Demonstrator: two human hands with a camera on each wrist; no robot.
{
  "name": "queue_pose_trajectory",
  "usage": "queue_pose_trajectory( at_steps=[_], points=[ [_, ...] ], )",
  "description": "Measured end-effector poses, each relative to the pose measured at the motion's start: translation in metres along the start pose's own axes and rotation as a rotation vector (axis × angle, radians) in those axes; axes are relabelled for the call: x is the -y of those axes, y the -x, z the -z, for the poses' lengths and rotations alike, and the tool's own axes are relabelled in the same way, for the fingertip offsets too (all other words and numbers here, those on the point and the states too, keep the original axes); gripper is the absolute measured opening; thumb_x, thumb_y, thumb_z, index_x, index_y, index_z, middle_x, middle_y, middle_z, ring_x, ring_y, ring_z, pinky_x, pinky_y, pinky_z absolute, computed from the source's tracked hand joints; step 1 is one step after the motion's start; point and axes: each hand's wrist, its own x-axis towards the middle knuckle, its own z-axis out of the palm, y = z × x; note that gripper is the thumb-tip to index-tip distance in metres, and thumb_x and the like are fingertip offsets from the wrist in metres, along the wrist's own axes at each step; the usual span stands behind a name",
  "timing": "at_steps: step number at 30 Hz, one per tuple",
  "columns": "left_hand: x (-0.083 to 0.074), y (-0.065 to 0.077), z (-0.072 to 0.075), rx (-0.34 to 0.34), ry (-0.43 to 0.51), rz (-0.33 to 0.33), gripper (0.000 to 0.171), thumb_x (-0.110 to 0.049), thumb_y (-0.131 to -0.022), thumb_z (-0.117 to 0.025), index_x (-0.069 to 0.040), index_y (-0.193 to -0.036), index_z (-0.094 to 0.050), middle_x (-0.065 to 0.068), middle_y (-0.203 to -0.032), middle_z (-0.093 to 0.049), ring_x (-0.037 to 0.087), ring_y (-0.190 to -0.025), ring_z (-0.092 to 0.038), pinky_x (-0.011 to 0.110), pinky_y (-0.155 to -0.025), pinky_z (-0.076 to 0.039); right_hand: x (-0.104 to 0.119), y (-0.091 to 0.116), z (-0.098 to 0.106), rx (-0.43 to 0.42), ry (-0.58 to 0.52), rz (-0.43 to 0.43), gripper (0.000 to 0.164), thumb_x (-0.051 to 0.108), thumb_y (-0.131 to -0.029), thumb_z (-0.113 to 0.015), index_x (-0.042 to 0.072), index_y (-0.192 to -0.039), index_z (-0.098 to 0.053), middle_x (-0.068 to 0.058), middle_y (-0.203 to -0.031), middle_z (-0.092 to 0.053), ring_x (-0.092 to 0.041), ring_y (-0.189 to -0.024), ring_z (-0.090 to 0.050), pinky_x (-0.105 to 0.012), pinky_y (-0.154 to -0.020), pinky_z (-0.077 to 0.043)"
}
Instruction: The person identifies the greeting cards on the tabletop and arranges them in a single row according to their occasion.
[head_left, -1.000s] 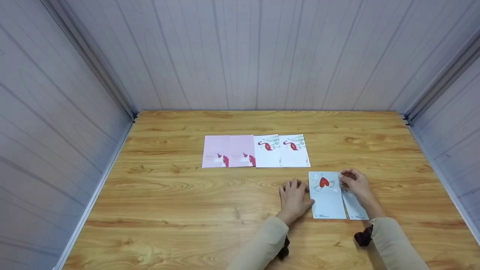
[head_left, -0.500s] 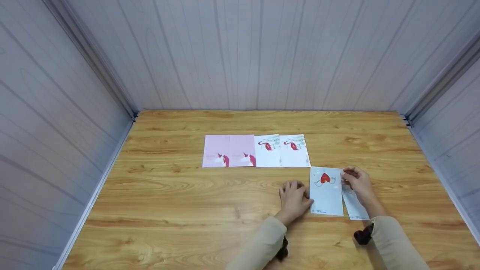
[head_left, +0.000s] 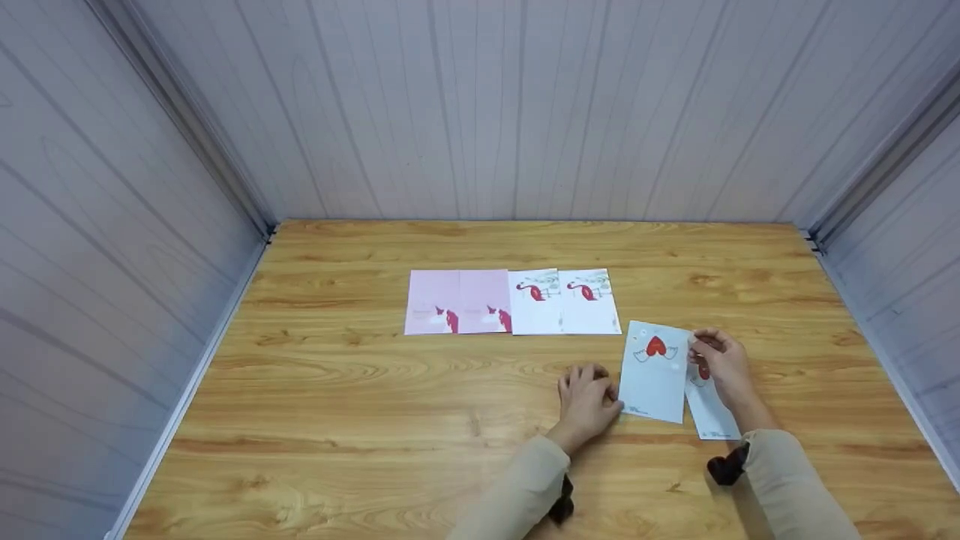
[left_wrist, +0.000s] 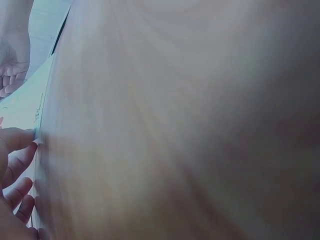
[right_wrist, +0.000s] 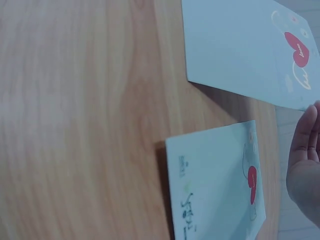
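Observation:
A light blue card point(head_left: 651, 386) with a red heart and wings is tilted slightly clockwise in the head view. My right hand point(head_left: 726, 367) pinches its upper right corner; in the right wrist view that card point(right_wrist: 235, 47) casts a shadow on the table beside it. A second matching card point(head_left: 714, 416) lies partly under the right hand and wrist. My left hand point(head_left: 587, 397) rests on the table, fingers loosely bent, thumb tip right at the first card's lower left corner. In the left wrist view, the thumb point(left_wrist: 20, 136) meets the pale card edge.
Farther back, two pink unicorn cards point(head_left: 457, 289) and two white flamingo cards point(head_left: 562, 315) lie edge to edge in a row on the wooden table point(head_left: 337, 435). Pale panel walls point(head_left: 480, 112) enclose the table at the back and both sides.
The held heart card has slid away from the body and turned slightly clockwise, with the right hand moving a little up and right. More of the second card's heart shows. The left hand barely moved.

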Motion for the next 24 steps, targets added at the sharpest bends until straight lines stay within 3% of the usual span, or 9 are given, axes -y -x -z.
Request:
queue_pose_trajectory(
  at_steps=[9, 18, 24],
  points=[
    [0.001, 0.002, 0.001, -0.006, 0.004, -0.025, 0.019, -0.032, -0.078, -0.065, -0.022, -0.067, -0.054, -0.009, -0.108, -0.046, 0.012, -0.104, -0.034, 0.037, -0.088, -0.02, 0.0, 0.001, -0.002, -0.052, 0.043, -0.011, 0.029, 0.019, -0.076, -0.07, 0.005, -0.095, -0.054, -0.004, -0.083, -0.054, -0.009, -0.064, -0.053, -0.018, -0.055, -0.045],
    [0.003, 0.003, 0.001, -0.051, 0.082, -0.048, 0.016, -0.03, -0.079, -0.064, -0.022, -0.069, -0.055, -0.008, -0.103, -0.049, 0.012, -0.101, -0.038, 0.04, -0.088, -0.021, 0.002, 0.007, -0.003, -0.027, 0.044, -0.043, 0.038, 0.029, -0.072, -0.073, 0.009, -0.099, -0.056, 0.0, -0.08, -0.057, -0.008, -0.061, -0.054, -0.017, -0.05, -0.043],
    [0.005, 0.0, 0.004, -0.062, 0.203, -0.016, 0.012, -0.028, -0.081, -0.063, -0.021, -0.073, -0.057, -0.014, -0.078, -0.05, 0.006, -0.08, -0.044, 0.039, -0.086, -0.023, 0.014, 0.021, -0.015, 0.021, 0.113, -0.078, 0.026, 0.026, -0.075, -0.07, 0.015, -0.097, -0.06, 0.002, -0.077, -0.057, -0.008, -0.063, -0.055, -0.02, -0.056, -0.046]
  ],
)
